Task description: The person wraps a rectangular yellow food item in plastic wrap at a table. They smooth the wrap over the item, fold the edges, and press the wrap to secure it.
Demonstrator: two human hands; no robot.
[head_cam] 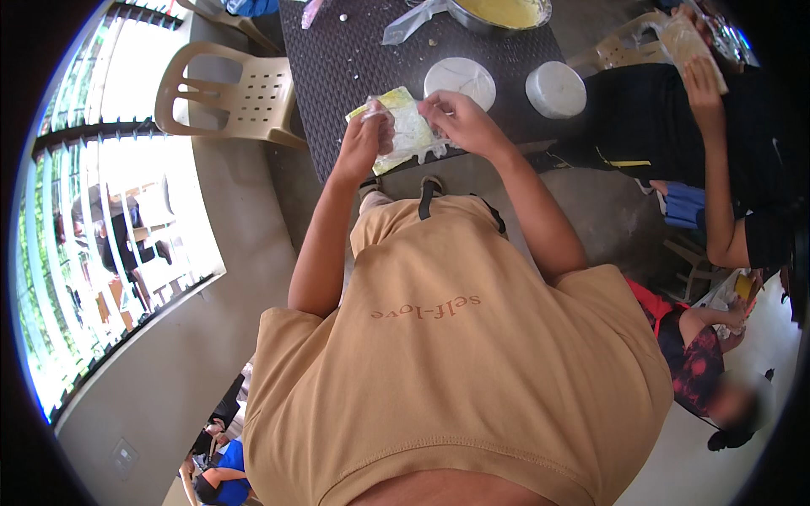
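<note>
At the near edge of a dark woven-pattern table (329, 69), my left hand (367, 136) pinches a crumpled piece of clear plastic (405, 136). My right hand (468, 123) grips the other side of this plastic with bent fingers, so it spans between both hands. Beneath it lies a yellow-and-white sheet (395, 99), partly hidden by the plastic and my left hand. Just beyond my right hand sits a round white flat-topped object (460, 79). Farther right stands a second white round object (560, 88), apart from my hand.
A metal bowl of yellow mixture (503, 11) stands at the table's far side, beside a clear plastic bag (414, 22). A beige plastic chair (253, 95) is at the left. On the right, a person in black (664, 120) holds a wrapped flat item (690, 50).
</note>
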